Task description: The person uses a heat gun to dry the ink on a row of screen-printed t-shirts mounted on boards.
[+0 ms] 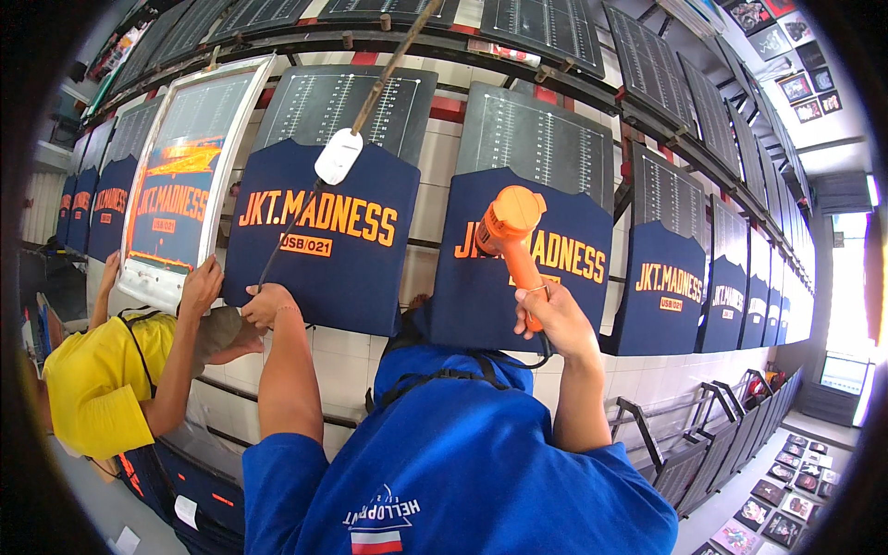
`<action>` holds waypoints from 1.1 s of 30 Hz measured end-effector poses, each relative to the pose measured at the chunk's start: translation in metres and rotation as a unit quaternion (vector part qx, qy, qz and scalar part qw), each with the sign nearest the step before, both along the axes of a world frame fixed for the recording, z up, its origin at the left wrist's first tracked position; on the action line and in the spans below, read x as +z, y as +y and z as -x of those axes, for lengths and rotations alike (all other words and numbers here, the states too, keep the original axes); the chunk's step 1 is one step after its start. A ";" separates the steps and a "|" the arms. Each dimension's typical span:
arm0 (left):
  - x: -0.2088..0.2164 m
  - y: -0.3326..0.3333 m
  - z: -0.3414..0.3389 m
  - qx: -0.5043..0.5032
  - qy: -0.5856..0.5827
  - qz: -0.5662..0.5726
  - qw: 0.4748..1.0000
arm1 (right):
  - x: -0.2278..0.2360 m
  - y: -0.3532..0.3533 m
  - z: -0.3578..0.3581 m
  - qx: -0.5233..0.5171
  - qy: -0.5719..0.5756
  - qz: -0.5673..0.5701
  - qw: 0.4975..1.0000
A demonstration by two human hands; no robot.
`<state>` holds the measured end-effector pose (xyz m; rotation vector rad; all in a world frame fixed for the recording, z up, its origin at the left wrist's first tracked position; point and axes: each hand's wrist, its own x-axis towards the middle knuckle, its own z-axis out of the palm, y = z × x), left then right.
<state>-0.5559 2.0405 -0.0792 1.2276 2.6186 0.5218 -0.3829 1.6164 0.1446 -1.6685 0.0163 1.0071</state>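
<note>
Gripping right hand: the right hand (pixel 558 319) is wrapped around the handle of an orange heat gun (pixel 518 231), on the near side of its round head.
Heat gun over shirt: it sits above the left part of a navy shirt (pixel 481 305), hiding some of the print; I cannot tell how wide the gap is.
Good heating: best, I judge, to keep the head moving in even passes, level and just clear of the cloth, covering every letter alike, because lingering could scorch the fabric or the ink.
Cord care: the gun's cable should probably trail off the near side, away from any soft ink.
Left hand: the left hand (pixel 268 305) has curled fingers at the low end of a dark cord (pixel 282 242); whether it grips it, I cannot tell.
Shirt's look: deep navy, lying mostly smooth on a black gridded board (pixel 518 129) whose far end shows bare.
Print's look: bold orange block letters (pixel 578 254) with a small orange bar beneath, partly hidden.
Gun's look: bright orange throughout, stubby head, slim handle.
</note>
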 end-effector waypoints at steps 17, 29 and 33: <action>0.005 -0.004 0.000 -0.015 -0.015 0.000 1.000 | -0.003 -0.019 0.010 -0.033 0.000 0.012 0.999; 0.003 -0.001 0.001 -0.012 -0.012 0.010 1.000 | -0.005 0.014 0.009 0.023 0.029 -0.025 0.999; 0.008 -0.003 -0.002 -0.012 -0.018 0.004 1.000 | -0.006 0.022 0.009 0.045 0.016 -0.014 0.999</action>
